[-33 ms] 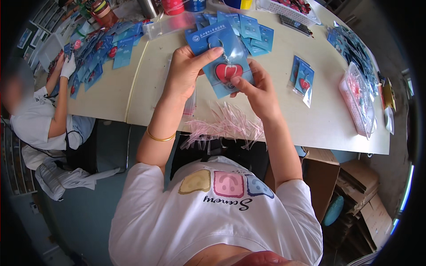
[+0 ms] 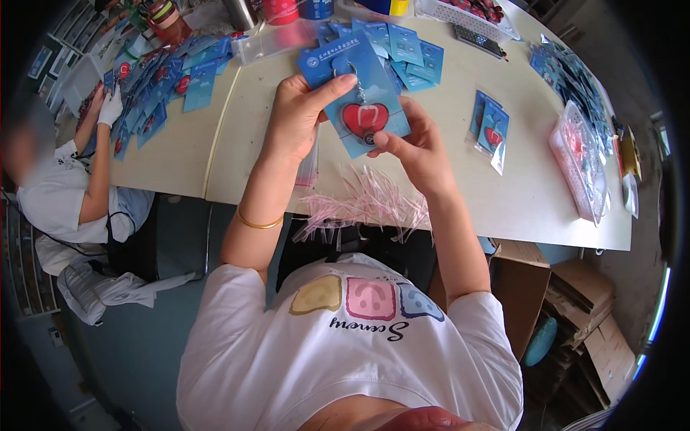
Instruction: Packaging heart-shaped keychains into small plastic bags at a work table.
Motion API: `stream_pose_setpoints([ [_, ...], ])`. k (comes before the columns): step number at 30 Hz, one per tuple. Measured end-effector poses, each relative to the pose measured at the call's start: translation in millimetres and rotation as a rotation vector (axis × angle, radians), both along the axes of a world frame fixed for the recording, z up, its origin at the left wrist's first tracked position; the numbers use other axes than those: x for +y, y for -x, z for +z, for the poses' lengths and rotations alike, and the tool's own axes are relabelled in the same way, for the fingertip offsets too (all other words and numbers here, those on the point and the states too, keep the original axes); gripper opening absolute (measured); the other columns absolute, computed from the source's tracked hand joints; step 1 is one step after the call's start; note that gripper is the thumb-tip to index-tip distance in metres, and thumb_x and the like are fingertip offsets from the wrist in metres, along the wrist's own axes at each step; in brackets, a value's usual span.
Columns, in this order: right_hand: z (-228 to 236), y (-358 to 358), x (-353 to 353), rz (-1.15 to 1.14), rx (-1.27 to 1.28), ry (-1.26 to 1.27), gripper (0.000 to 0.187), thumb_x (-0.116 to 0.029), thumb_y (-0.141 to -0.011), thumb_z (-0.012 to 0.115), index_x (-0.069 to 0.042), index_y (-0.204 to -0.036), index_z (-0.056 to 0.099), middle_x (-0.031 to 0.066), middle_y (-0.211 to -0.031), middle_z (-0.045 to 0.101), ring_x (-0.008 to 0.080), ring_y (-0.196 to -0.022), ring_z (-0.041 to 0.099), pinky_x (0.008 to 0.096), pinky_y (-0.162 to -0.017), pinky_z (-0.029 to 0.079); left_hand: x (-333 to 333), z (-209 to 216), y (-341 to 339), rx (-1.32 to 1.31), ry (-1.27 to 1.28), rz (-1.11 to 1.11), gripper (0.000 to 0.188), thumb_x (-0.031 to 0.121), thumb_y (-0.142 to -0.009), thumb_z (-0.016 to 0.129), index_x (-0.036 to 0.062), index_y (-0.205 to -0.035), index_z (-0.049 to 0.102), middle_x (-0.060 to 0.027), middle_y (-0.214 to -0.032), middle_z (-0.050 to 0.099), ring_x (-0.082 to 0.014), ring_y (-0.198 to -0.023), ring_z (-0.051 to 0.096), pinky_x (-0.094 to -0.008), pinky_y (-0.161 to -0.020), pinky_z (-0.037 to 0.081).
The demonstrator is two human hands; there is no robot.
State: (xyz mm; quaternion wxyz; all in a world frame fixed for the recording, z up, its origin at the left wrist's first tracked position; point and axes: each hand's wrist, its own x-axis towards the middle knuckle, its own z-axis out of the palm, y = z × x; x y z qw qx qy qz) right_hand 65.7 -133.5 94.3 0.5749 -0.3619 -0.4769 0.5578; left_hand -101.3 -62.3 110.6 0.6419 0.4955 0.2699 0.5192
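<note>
Metallic cylinder, red container, blue container beside it, brown cardboard, rounded teal object

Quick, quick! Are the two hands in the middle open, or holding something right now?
Left hand: closed, holding the blue card by its left side.
Right hand: closed, holding the same card near its lower right corner.

Soft, fairly even light falls on the bench, leaving it pale with only faint shadows. Right of the bench a thin strip glows bluish-white; the floor below the bench is dim. Glare glints on the plastic bag lying on the bench. The card above it looks reasonably sharp; left of the bench a co-worker's head is blurred. The bench's edges curve, and black rounds off the corners.
</note>
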Motion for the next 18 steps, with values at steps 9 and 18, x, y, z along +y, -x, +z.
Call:
stream_pose_setpoints([
  [9,-4,-6,2,0.026,0.017,-0.018,0.030,-0.006,-0.083,0.066,0.001,-0.109,0.053,0.0103,-0.083,0.067,0.0148,-0.072,0.065,0.0262,-0.063,0.053,-10,4,0,0.008,0.112,-0.110,0.016,0.018,-0.080,0.072,0.0056,-0.089,0.066,-0.0027,-0.082,0.067,-0.0091,-0.071,0.064,-0.0243,-0.062,0.055],
  [18,-11,-40,4,0.131,0.061,0.139,0.027,-0.014,-0.090,0.058,0.001,-0.113,0.054,0.0103,-0.100,0.065,0.0148,-0.086,0.064,0.0263,-0.067,0.052,-19,-4,1,0.122,0.026,-0.205,0.020,0.016,-0.083,0.069,0.0013,-0.097,0.066,-0.0026,-0.084,0.066,-0.0069,-0.071,0.060,-0.0230,-0.055,0.052],
])
